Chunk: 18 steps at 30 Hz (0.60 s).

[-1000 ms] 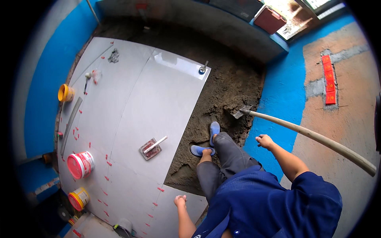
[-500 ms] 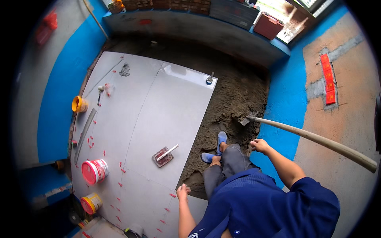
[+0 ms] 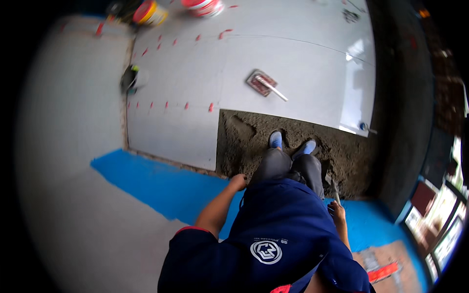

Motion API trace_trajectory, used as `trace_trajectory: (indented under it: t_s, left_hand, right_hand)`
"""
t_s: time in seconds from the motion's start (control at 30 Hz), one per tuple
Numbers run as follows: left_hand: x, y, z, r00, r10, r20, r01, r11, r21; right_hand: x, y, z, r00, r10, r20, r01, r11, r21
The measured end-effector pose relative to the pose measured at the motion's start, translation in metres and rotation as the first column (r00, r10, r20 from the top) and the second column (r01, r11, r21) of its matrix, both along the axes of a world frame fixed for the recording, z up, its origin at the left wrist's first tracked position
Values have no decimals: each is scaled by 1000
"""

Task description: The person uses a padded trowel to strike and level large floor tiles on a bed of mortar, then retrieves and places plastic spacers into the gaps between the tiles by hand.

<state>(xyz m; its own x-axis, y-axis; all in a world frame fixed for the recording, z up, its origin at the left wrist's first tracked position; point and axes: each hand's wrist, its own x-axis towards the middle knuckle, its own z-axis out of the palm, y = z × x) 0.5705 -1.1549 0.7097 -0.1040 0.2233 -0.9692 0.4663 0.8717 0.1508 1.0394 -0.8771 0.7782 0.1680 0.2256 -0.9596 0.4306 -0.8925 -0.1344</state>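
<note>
A navy shirt (image 3: 288, 219) bears a round white emblem (image 3: 266, 252) and red-edged short sleeves (image 3: 188, 251), above dark grey trousers (image 3: 271, 165) and blue-grey shoes (image 3: 276, 140).

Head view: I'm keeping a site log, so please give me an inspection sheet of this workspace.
Surface: pale floor tiles beside a strip of dark, lumpy dirt.
Job's things: long-handled tool, its head at the dirt; hand float with a white handle, lying on the tiles.
Clutter: red clips along tile joints; red-and-white bucket; yellow-and-red bucket.
Left hand: fingers curled, nothing seen in it.
Right hand: at the tool's handle; whether it grips cannot be told.
Cables: nothing seen.
Surroundings: blue-painted wall; dark red case near a bright opening at right.
</note>
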Motion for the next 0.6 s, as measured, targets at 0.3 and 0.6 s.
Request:
trace_trajectory:
  t_s: [0.3,0.6]
  left_hand:
    - [239,-35,-29,928,361,-93,-346,927,141]
    - [277,36,-73,726,631,-273,-562,774,292]
  right_hand:
    - [-42,291,19,912,398,-97,-328,852,407]
    - [-85,351,48,802,581,-136,-416,707,572]
